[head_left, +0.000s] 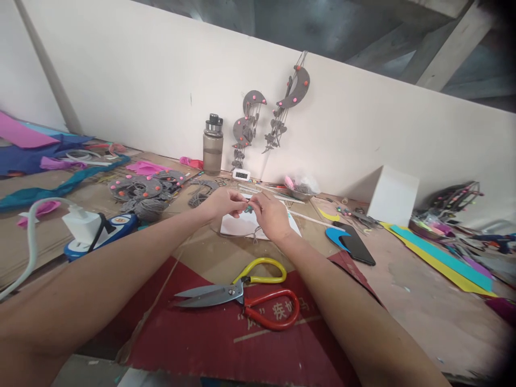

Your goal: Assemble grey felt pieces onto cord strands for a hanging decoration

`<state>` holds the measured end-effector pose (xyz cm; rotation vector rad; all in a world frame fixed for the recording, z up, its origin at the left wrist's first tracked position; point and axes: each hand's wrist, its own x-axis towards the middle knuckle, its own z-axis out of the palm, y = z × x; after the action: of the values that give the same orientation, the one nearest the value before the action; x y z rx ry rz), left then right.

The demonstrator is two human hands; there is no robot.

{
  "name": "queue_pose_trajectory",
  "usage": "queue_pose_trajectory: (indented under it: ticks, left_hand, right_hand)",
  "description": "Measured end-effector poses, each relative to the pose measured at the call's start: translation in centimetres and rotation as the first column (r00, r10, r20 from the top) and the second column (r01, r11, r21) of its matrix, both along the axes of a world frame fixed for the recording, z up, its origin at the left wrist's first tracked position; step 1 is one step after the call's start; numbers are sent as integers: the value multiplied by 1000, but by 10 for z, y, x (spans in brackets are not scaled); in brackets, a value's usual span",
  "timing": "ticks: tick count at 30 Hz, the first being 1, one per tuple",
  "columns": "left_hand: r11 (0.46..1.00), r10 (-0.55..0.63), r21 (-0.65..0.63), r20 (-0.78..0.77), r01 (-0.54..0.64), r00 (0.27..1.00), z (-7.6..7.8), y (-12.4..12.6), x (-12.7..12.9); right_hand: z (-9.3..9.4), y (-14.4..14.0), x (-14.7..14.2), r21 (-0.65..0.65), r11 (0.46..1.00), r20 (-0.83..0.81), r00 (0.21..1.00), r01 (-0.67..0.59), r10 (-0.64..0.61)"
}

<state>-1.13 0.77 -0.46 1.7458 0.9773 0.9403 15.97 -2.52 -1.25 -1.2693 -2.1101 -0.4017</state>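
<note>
Above a white sheet of paper [237,227], my left hand [223,207] and my right hand [272,215] meet with fingertips pinched together. Between them is a small teal piece [249,208], partly hidden by the fingers; its exact kind is too small to make out. Grey yarn [255,233] lies in a loose loop on the paper just below my hands. Closer to me, scissors [231,292] with one yellow and one red handle lie parted on red printed cardboard [193,333].
Grey felt moon hangings [296,91] hang on the white wall, beside a water bottle [213,148]. Left are a power strip with a white charger [84,228] and decorated grey felt [137,188]. Right are a black phone [355,244], a blue crescent [337,237] and coloured felt strips [443,258].
</note>
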Motion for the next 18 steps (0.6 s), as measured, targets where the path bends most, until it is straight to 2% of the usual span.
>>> queue_pose_trajectory:
  ticks: [5, 11, 13, 18]
  left_hand:
    - [978, 49, -210, 211, -4, 976, -7, 2, 6]
    - [911, 134, -407, 440, 65, 888, -13, 4, 7]
    - [899, 168, -432, 480, 65, 861, -16, 5, 9]
    - [913, 188, -402, 562, 67, 806, -19, 3, 17]
  right_hand:
    - [-1, -2, -5, -20, 1000, -45, 999, 4, -5]
    - [0, -3, -8, -67, 997, -124, 991, 36, -44]
    - [-1, -3, -8, -77, 996, -127, 990, 51, -60]
    - [-5, 0, -9, -91, 991, -125, 987, 95, -106]
